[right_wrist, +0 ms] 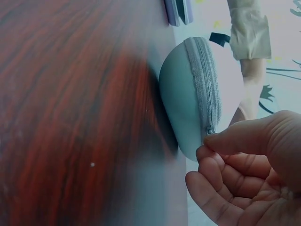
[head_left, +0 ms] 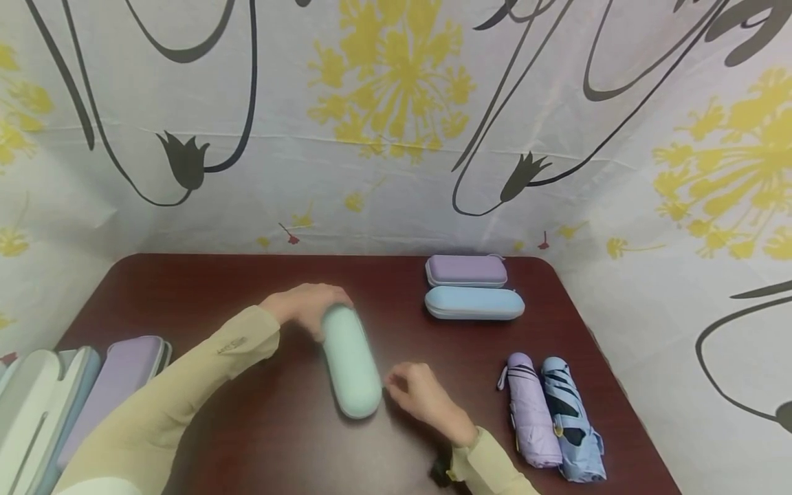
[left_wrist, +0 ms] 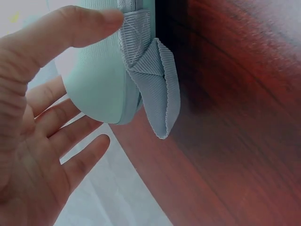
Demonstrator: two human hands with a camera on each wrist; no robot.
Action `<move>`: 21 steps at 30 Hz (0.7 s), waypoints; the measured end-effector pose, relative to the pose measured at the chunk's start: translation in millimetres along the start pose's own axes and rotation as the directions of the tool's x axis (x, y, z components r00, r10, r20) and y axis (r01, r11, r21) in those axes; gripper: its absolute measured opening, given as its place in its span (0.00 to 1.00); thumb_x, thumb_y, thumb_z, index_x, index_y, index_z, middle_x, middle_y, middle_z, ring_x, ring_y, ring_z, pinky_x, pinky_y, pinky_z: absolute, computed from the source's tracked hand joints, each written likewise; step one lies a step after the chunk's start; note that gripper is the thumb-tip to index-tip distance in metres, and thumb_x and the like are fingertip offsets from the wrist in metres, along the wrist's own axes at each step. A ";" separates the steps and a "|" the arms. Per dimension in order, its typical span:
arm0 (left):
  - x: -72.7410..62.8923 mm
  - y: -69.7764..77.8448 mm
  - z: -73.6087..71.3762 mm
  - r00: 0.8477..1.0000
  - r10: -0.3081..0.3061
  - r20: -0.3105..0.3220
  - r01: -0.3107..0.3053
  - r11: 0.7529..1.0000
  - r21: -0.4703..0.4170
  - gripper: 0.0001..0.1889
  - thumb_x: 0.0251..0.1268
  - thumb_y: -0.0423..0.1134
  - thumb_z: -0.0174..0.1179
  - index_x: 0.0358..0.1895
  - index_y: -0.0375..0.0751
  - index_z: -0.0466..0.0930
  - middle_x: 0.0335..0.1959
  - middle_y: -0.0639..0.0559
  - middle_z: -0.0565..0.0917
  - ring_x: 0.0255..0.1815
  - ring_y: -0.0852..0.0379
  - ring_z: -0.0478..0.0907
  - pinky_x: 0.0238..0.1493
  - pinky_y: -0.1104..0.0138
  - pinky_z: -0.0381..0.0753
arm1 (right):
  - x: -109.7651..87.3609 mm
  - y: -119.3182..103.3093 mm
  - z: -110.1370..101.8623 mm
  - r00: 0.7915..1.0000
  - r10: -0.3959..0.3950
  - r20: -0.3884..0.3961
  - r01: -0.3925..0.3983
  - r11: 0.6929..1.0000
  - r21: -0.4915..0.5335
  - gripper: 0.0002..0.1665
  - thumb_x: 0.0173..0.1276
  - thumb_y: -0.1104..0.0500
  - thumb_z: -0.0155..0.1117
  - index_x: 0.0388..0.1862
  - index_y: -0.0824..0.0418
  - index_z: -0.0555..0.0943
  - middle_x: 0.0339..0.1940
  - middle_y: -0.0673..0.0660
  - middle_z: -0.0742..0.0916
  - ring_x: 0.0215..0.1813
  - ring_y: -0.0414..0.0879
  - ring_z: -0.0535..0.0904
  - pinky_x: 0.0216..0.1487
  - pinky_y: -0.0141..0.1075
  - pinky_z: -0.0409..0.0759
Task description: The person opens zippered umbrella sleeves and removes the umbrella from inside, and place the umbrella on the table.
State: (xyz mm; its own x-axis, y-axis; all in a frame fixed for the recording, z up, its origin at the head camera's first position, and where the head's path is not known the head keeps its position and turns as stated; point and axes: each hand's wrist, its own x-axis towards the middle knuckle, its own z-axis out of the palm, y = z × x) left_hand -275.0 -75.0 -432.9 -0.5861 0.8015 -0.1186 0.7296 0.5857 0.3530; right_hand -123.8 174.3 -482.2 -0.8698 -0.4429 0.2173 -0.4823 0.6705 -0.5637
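Observation:
A mint green zippered hard case (head_left: 353, 364) lies near the middle of the dark red-brown table, pointing lengthwise away from me. At its far end my left hand (head_left: 314, 306) grips it, the thumb on one side and the fingers spread behind the rounded end. A grey fabric loop (left_wrist: 162, 94) hangs from that end in the left wrist view. By the near right side is my right hand (head_left: 427, 399), its thumb and forefinger pinching the small zipper pull (right_wrist: 210, 130). A grey zipper (right_wrist: 204, 80) runs round the case and looks closed along the part that shows.
A purple case (head_left: 467, 271) and a light blue case (head_left: 474, 303) lie at the back right. Two folded umbrellas, one lavender (head_left: 532, 412) and one blue (head_left: 572, 419), lie at the right. Another purple case (head_left: 114, 385) and several pale cases (head_left: 37, 412) stand at the left.

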 end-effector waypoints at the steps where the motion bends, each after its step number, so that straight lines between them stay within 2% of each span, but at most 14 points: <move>1: -1.3 -0.8 0.7 1.000 0.007 -0.008 -0.007 1.000 -0.004 0.37 0.28 0.38 0.74 0.55 0.48 0.76 0.53 0.54 0.77 0.51 0.52 0.73 0.47 0.57 0.74 | -0.1 -0.6 0.0 1.000 0.000 -0.004 0.000 1.000 -0.006 0.05 0.55 0.69 0.65 0.26 0.60 0.82 0.25 0.50 0.83 0.27 0.36 0.73 0.30 0.29 0.75; 6: -3.5 -3.3 1.2 0.999 0.033 -0.021 -0.033 0.999 0.006 0.38 0.27 0.39 0.76 0.55 0.46 0.76 0.53 0.52 0.77 0.51 0.52 0.73 0.48 0.57 0.75 | -1.2 -3.7 1.1 1.000 0.001 -0.024 -0.002 0.999 -0.043 0.04 0.55 0.69 0.65 0.27 0.61 0.82 0.26 0.52 0.84 0.28 0.38 0.75 0.30 0.30 0.76; 13: -1.8 -1.0 -0.7 1.000 0.014 -0.003 -0.014 0.999 0.030 0.38 0.26 0.38 0.75 0.54 0.45 0.76 0.53 0.51 0.77 0.51 0.51 0.74 0.47 0.58 0.75 | -8.8 -5.8 3.6 0.999 0.006 -0.040 -0.009 0.998 -0.055 0.05 0.54 0.69 0.65 0.26 0.60 0.82 0.25 0.52 0.83 0.28 0.38 0.76 0.30 0.30 0.76; 18: -2.1 -1.7 1.2 1.000 0.016 -0.014 -0.015 0.999 0.047 0.39 0.24 0.39 0.75 0.54 0.44 0.77 0.52 0.51 0.77 0.50 0.51 0.74 0.47 0.58 0.76 | -14.2 -8.2 4.2 0.998 0.014 -0.056 -0.017 0.998 -0.053 0.05 0.54 0.69 0.66 0.26 0.60 0.82 0.25 0.52 0.83 0.28 0.38 0.76 0.30 0.30 0.76; 21: -2.9 -2.4 3.4 0.999 0.018 -0.027 -0.018 0.999 0.029 0.38 0.24 0.38 0.75 0.54 0.44 0.77 0.52 0.51 0.77 0.50 0.51 0.74 0.47 0.59 0.75 | -17.3 -9.1 4.7 0.997 0.010 -0.070 -0.014 0.999 -0.050 0.05 0.53 0.70 0.66 0.26 0.61 0.82 0.26 0.52 0.83 0.28 0.38 0.76 0.30 0.30 0.76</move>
State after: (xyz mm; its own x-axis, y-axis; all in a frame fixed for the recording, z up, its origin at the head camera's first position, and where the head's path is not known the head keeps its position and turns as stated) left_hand -273.8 -78.3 -436.6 -0.5820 0.8085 -0.0868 0.7496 0.5748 0.3283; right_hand -103.9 173.1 -484.6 -0.8799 -0.3932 0.2669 -0.4749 0.7052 -0.5265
